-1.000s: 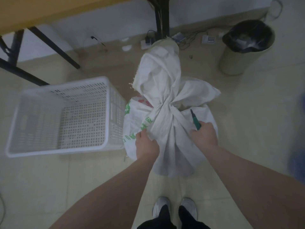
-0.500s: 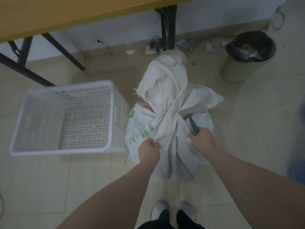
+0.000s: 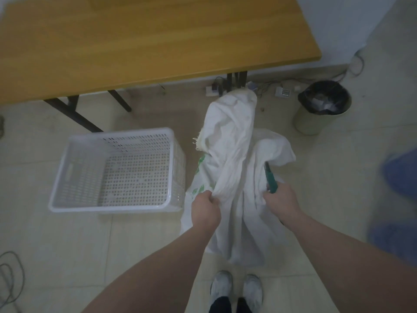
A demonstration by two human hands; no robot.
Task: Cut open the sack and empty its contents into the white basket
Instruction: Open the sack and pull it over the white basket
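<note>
A white woven sack (image 3: pixel 234 159) with green print stands on the floor in front of my feet, its loose top flopped over and pointing away from me. My left hand (image 3: pixel 205 208) is shut on a fold of the sack's cloth on its left side. My right hand (image 3: pixel 281 202) grips the sack's right side together with a green-handled cutter (image 3: pixel 270 177) that sticks up from my fist. The white perforated basket (image 3: pixel 67 206) sits on the floor just left of the sack, with nothing in it. The sack's contents are hidden.
A wooden table (image 3: pixel 158 41) on black legs stands beyond the basket. A bin with a black liner (image 3: pixel 322 107) is at the far right. Power strips and cables (image 3: pixel 282 89) lie along the wall. Blue blurred shapes (image 3: pixel 399 177) sit at the right edge.
The view has tilted up, showing more of the table. Both hands have shifted their hold on the sack, the left pulling a fold out to the left; the sack looks slacker.
</note>
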